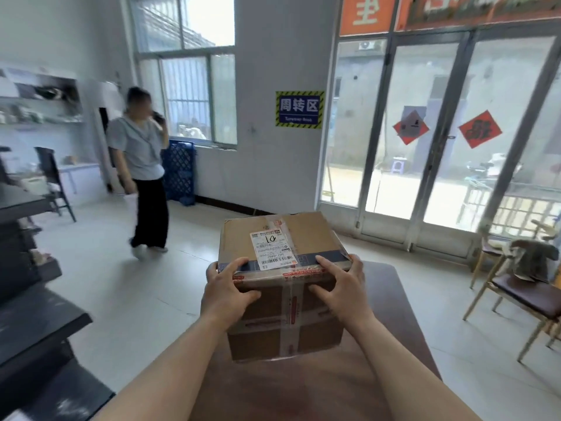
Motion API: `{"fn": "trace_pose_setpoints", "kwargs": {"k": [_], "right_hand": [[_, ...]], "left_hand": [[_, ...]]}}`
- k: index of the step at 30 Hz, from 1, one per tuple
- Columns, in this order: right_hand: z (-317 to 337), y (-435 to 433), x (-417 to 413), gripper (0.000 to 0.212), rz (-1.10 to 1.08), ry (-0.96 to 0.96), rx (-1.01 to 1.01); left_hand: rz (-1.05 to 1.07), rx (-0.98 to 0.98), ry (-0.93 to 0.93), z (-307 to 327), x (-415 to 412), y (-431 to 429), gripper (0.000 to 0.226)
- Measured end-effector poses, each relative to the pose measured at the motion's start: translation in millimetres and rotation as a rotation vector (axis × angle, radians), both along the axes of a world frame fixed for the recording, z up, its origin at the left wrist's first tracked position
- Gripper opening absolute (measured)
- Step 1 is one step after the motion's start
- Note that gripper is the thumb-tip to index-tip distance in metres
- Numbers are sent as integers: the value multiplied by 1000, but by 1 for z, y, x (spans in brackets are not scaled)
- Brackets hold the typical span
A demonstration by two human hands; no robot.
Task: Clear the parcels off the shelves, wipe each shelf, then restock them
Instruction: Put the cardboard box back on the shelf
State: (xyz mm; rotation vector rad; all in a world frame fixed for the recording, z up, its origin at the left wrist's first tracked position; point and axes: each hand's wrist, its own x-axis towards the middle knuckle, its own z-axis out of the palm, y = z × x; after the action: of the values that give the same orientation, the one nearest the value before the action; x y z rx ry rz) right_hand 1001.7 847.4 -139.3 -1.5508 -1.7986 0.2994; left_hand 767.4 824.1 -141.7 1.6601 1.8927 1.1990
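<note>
A taped brown cardboard parcel point(280, 238) with a white shipping label marked "10" stands on a dark reddish-brown table point(403, 314) in front of me. My left hand point(226, 291) grips its near top-left edge, fingers over the top and thumb on the front face. My right hand point(341, 287) grips the near top-right edge the same way. Dark shelves point(36, 323) run along the left edge of the view, their boards bare where I can see them.
A person point(142, 168) in a grey top and black trousers stands on the tiled floor to the left. Wooden chairs point(522, 284) stand at the right beside glass doors point(425, 132). A blue crate point(179, 171) leans under the window.
</note>
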Motion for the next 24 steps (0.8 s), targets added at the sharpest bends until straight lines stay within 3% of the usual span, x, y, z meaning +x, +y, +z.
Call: {"fn": "trace_pose_setpoints", "kwargs": {"k": [12,24], "right_hand": [[54,4,-157,66,280,33,77],[119,-35,-266,66,410,45,171]], "left_hand": [[288,77,1,66,-138,-73,71],[407,169,47,127,-234,-140,71]]}}
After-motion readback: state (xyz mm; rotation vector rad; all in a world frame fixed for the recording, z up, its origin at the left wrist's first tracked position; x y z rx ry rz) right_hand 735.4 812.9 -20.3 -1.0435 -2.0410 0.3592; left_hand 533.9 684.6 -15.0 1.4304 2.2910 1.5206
